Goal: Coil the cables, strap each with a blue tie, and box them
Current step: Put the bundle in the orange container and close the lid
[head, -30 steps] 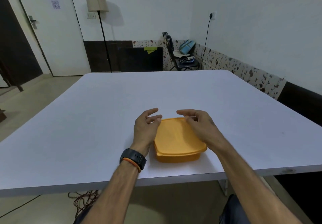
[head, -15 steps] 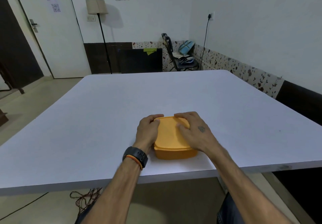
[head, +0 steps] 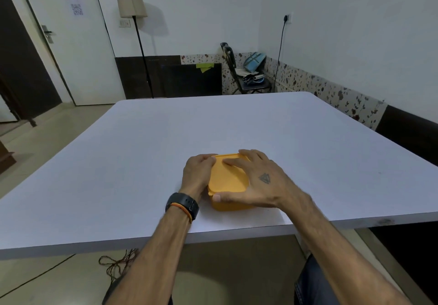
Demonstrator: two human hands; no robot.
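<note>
a wide white bench (head: 142,162) fills most of the view, its near edge running across the lower part and its far corner rounded toward the right wall. near that front edge sits an orange lidded box (head: 227,183), lid on, so nothing of its contents can be seen. the left hand (head: 198,174) rests against the box's left side with fingers (head: 208,159) curled over the lid's far left corner. the right hand (head: 258,181) lies spread over the lid, fingers apart and fairly straight, pressing down, with the thumb (head: 225,197) laid along the near rim. a black watch (head: 183,205) with an orange band beside it sits on the left wrist.

behind the bench stands a floor lamp (head: 131,7) with a beige shade against the white wall, beside a white door (head: 71,44) carrying some papers too small to read. a dark panel (head: 189,79) leans on the back wall with a yellow-green note stuck at its top. a folding chair (head: 246,74) in the corner holds a bluish bag and other items i cannot make out. a black cord (head: 280,51) hangs from a wall socket on the right. under the bench, a tangle of reddish-brown wire (head: 118,262) lies on the floor, partly cut off by the bench edge. the box's right side is hidden by the right hand.
</note>
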